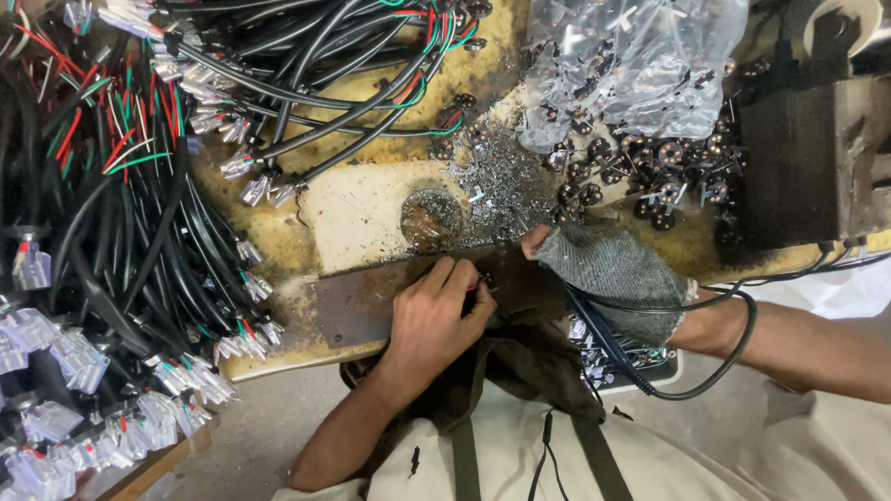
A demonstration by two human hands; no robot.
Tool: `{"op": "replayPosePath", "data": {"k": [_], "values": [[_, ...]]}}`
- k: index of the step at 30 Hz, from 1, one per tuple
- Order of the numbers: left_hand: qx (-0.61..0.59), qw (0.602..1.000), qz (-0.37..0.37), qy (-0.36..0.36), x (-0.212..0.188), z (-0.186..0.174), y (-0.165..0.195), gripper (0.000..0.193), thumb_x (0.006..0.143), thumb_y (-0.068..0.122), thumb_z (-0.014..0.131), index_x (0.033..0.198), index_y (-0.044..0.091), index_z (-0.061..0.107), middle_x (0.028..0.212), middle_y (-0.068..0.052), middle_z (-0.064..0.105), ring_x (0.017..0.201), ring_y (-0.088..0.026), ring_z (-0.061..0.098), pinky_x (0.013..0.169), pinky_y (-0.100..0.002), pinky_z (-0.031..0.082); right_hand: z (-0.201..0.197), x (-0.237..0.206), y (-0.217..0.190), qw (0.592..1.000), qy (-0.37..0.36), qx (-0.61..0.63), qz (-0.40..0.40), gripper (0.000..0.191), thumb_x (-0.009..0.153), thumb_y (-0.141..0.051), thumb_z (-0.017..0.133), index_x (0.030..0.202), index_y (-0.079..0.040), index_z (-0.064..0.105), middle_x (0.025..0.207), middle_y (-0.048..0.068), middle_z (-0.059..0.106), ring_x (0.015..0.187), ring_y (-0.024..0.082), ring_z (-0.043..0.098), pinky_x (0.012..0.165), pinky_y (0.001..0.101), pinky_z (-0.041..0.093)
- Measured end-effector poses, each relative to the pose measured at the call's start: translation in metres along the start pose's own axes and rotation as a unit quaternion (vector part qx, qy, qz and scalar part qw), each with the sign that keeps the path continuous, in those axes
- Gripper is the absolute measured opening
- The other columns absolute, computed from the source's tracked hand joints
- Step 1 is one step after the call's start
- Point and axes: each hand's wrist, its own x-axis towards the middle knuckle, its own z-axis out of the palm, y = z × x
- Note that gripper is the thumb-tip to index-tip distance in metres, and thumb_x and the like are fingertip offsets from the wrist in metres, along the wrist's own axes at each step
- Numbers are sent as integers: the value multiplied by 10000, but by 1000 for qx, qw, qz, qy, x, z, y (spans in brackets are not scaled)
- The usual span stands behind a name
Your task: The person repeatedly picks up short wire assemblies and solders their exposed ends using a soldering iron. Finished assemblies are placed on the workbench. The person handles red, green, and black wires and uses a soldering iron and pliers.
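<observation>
While the bare left hand [433, 316] pinches a small dark round component [485, 279] over the rusty brown metal plate [353, 305], the grey-gloved right hand [617, 273] rests beside it, grip unclear.

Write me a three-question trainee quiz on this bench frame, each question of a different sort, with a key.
1. True or false: the right hand wears a grey knitted glove.
2. Which lies under the clear plastic bag? A) small round black parts B) screwdrivers C) paper cups
3. Fill in: the bare left hand pinches a small part over the dark ____ plate.

Key
1. True.
2. A: small round black parts spill out beneath the bag.
3. Metal; bundled black cables with clear connectors lie to its left.
</observation>
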Motion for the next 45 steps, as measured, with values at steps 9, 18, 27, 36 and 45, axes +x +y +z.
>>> {"op": "replayPosePath", "data": {"k": [9, 18, 27, 36, 45], "values": [[8, 1000, -12, -13, -2, 1, 0, 176, 856, 119, 740, 858, 65, 572, 825, -94, 590, 676, -317, 660, 598, -420, 555, 8, 1, 2, 920, 50, -344, -179, 255, 1007, -141, 547, 1217, -73, 676, 1038, 156, 698, 904, 342, 687, 759, 429, 531], [0, 1000, 0, -12, 0, 3, -1, 177, 828, 110, 740, 872, 70, 573, 828, -99, 605, 694, -331, 663, 600, -435, 542, 17, -3, -2, 847, 95, -457, -257, 242, 951, -138, 636, 1183, -72, 636, 915, 145, 659, 783, 350, 675, 677, 477, 558], [15, 1000, -1, -7, 0, 3, 0, 193, 801, 102, 759, 824, 74, 569, 797, -98, 593, 676, -336, 647, 590, -439, 524, 42, -23, 47, 793, 150, -511, -296, 422, 901, -235, 590, 1285, -62, 564, 1056, 263, 687, 962, 435, 700, 766, 503, 600], [21, 1000, -9, -6, 1, 4, 0, 173, 837, 106, 750, 838, 64, 582, 809, -94, 617, 662, -326, 654, 581, -424, 539, 42, -24, 36, 791, 121, -538, -263, 403, 928, -239, 555, 1303, -93, 567, 1152, 311, 682, 1030, 437, 713, 784, 470, 598], [21, 999, -24, 8, 0, 13, 6, 168, 858, 129, 743, 845, 77, 584, 805, -87, 616, 668, -327, 653, 583, -433, 532, -27, 10, 7, 924, 164, -297, -175, 594, 840, -380, 771, 1249, -21, 534, 943, 184, 667, 747, 334, 641, 650, 412, 491]]}}
